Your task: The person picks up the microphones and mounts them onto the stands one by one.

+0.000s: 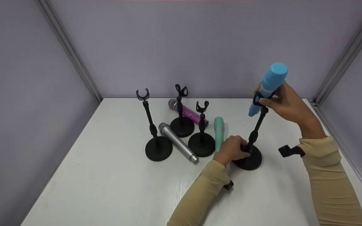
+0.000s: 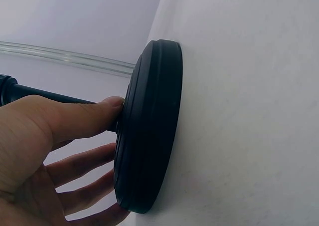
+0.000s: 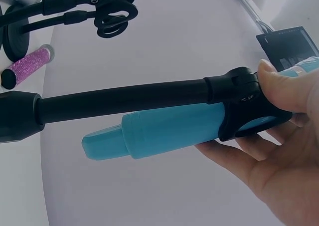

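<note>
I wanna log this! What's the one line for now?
left hand: holds stand low; right hand: holds blue mic; blue mic: tilted, in clip

From the head, we look forward and down at the rightmost stand (image 1: 253, 137). Close up, the left-wrist view shares its base (image 2: 149, 126), the right-wrist view its clip (image 3: 230, 118).

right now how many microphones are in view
4: a blue microphone in the right hand; on the table, a silver microphone in front, a pink microphone farther back, and a green microphone beside the left hand.
</note>
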Action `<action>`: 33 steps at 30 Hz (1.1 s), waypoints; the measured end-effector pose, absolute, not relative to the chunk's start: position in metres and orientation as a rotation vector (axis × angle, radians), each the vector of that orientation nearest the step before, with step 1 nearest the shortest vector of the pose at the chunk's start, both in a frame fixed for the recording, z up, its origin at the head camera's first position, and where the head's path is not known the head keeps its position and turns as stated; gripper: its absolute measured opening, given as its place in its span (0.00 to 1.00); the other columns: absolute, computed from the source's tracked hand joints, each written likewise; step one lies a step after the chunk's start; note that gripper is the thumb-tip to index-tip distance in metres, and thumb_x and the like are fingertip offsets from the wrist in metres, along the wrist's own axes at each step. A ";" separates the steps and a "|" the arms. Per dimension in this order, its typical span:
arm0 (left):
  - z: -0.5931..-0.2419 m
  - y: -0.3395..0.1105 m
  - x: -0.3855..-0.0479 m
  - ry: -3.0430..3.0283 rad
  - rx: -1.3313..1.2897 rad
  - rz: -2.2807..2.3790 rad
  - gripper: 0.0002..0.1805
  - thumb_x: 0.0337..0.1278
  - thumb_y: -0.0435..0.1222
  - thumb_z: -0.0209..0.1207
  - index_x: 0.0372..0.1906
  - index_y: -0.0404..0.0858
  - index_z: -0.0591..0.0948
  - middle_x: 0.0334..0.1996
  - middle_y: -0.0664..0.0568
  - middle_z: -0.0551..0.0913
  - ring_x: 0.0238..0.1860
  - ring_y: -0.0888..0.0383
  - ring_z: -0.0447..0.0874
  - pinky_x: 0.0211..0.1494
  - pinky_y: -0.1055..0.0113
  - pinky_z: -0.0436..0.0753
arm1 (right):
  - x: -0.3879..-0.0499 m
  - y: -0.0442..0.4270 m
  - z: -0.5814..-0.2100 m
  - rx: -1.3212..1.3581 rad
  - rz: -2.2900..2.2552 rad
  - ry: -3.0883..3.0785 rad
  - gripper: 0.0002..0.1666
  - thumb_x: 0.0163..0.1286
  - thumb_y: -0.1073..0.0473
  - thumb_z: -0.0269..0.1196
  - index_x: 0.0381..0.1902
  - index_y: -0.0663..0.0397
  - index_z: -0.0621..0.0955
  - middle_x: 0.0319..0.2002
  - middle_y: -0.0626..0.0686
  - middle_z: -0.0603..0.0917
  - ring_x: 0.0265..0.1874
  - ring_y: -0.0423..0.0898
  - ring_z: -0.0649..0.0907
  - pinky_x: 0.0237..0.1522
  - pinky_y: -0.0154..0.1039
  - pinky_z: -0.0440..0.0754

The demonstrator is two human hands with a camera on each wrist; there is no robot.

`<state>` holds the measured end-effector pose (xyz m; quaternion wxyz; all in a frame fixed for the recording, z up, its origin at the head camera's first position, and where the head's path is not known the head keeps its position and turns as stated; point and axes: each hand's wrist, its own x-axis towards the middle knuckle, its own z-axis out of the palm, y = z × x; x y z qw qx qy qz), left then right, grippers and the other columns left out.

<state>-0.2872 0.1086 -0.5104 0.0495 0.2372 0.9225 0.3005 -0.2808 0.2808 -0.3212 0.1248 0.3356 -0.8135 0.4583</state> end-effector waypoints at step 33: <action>-0.509 0.109 -0.290 2.808 0.715 0.895 0.15 0.54 0.42 0.76 0.47 0.48 0.91 0.40 0.61 0.91 0.41 0.67 0.84 0.46 0.75 0.82 | -0.269 0.295 -0.325 0.744 1.379 -2.444 0.34 0.72 0.67 0.65 0.73 0.56 0.68 0.59 0.40 0.81 0.59 0.32 0.80 0.56 0.21 0.78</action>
